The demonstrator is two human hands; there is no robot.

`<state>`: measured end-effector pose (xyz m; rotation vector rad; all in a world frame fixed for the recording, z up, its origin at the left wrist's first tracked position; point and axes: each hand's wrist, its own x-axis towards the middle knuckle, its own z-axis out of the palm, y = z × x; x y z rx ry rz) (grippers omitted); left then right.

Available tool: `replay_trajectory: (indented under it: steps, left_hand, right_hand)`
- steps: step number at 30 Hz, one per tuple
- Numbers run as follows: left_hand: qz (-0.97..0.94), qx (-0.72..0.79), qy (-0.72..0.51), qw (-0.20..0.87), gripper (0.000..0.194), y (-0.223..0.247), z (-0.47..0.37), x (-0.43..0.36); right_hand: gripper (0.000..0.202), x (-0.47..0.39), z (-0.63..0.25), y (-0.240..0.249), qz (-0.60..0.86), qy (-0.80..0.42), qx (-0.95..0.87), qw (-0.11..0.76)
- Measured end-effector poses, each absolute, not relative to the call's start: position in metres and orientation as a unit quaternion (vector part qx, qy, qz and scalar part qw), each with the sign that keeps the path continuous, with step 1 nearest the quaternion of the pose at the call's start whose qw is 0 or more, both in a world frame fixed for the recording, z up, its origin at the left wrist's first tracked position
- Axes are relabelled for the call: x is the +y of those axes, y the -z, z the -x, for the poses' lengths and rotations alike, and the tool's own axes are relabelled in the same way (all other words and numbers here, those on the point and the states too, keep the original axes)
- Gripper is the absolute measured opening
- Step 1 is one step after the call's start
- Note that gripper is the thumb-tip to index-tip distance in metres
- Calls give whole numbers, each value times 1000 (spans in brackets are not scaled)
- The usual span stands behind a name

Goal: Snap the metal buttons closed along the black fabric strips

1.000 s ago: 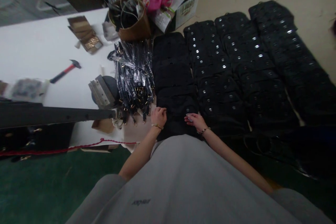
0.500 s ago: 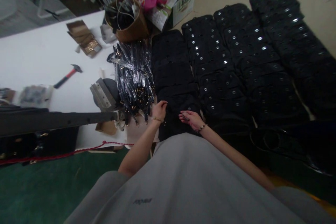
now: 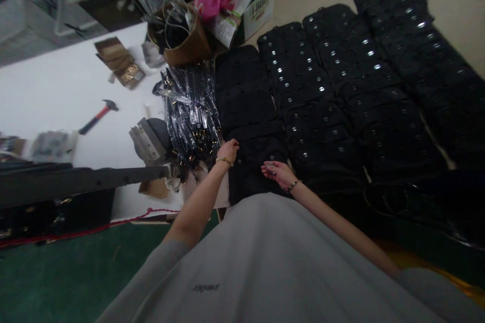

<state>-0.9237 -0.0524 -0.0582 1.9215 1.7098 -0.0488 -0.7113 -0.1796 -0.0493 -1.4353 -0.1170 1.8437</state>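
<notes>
My left hand is at the left edge of the nearest black fabric piece, fingertips pinched together; what they hold, if anything, is too small to make out. A small shiny metal disc sits on the fabric just below those fingertips. Palm up, my right hand is curled around several small silvery metal pieces above the right side of the same fabric. Another shiny disc shows on the cloth just beyond it. Overlapping black pieces continue away in this column, their surfaces mostly plain.
Columns of black pieces with metal discs extend to the right. Plastic-wrapped black straps lie left of my hands, near a grey metal tool. A hammer, an open carton and a brown bin stand farther off.
My left hand has shifted slightly up and left, and a shiny disc now shows on the fabric below it. My right hand stays nearly in place with the metal pieces.
</notes>
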Motion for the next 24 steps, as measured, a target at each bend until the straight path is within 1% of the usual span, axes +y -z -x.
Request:
replay_trajectory:
  steps: [7, 11, 13, 15, 17, 20, 22, 24]
  left_hand:
    - [-726, 606, 17, 324, 18, 56, 927, -45]
    - [-731, 608, 57, 304, 14, 56, 922, -42]
    - [-727, 621, 54, 286, 17, 55, 921, -40]
    - [-725, 630, 40, 276, 20, 54, 923, -41]
    - [-729, 629, 21, 269, 19, 50, 925, -46]
    - [-745, 623, -41, 234, 24, 42, 919, -66]
    - [-776, 579, -83, 237, 28, 35, 905, -86]
    - [-815, 498, -94, 281, 28, 30, 885, -106]
  right_hand:
    - [11, -182, 713, 52, 567, -723, -45, 392]
    - [12, -184, 713, 50, 567, -721, -39, 396]
    - [12, -184, 713, 49, 568, -719, -34, 400]
    - [11, -185, 713, 49, 565, -718, -28, 406]
    - [9, -185, 713, 49, 560, -718, -19, 413]
    - [7, -185, 713, 48, 556, -715, -4, 424]
    - [7, -184, 713, 47, 556, -708, 9, 436]
    - [7, -182, 712, 46, 557, -696, 29, 452]
